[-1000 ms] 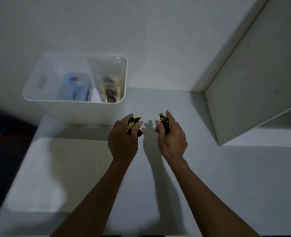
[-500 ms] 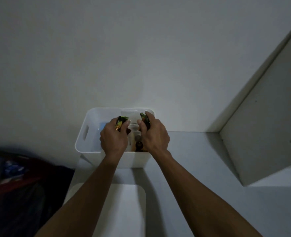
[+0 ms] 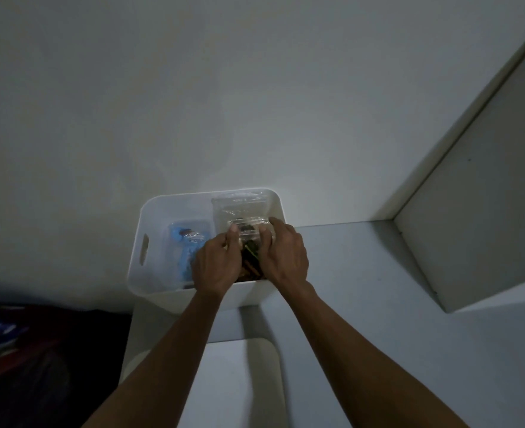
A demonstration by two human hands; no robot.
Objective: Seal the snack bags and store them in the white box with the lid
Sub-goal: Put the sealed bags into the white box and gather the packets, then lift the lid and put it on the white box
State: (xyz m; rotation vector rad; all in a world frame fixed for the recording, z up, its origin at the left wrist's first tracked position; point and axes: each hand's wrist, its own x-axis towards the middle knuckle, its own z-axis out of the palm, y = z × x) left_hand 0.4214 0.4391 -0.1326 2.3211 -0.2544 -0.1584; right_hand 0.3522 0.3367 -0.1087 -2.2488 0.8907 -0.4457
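- While both hands reach into the white box (image 3: 150, 220) at centre frame, the dark snack bag (image 3: 250, 257) sits between them, low in the box's right half, just inside the near wall. Green and orange print shows; the rest is hidden by the hands.
- Left hand (image 3: 216, 264): fingers curled round the bag's left edge, thumb up. Right hand (image 3: 281, 251): curled round the right edge. The hands are close together and both clamp the bag, likely to keep its top folded shut as it goes down.
- Clear plastic bag (image 3: 239, 208) stands against the far wall of the box, right half, touching the fingertips. It takes up much of the room behind the dark bag and may need pushing back.
- Blue packet (image 3: 184, 242) lies in the left half, beside the left hand, apart from the dark bag. Handle slot (image 3: 144, 249) is cut in the left wall.
- Judgement: bag is being set in place; release not yet made.
- Lid (image 3: 242, 381), white with rounded corners, lies flat on the counter (image 3: 363, 273) at lower centre, under the forearms, near the box but not on it. Capping remains.
- White panel (image 3: 486, 211) rises at right, well apart from the box; no obstruction.
- Dark cloth heap (image 3: 23, 350) at lower left, off the counter; content unclear in dim light.
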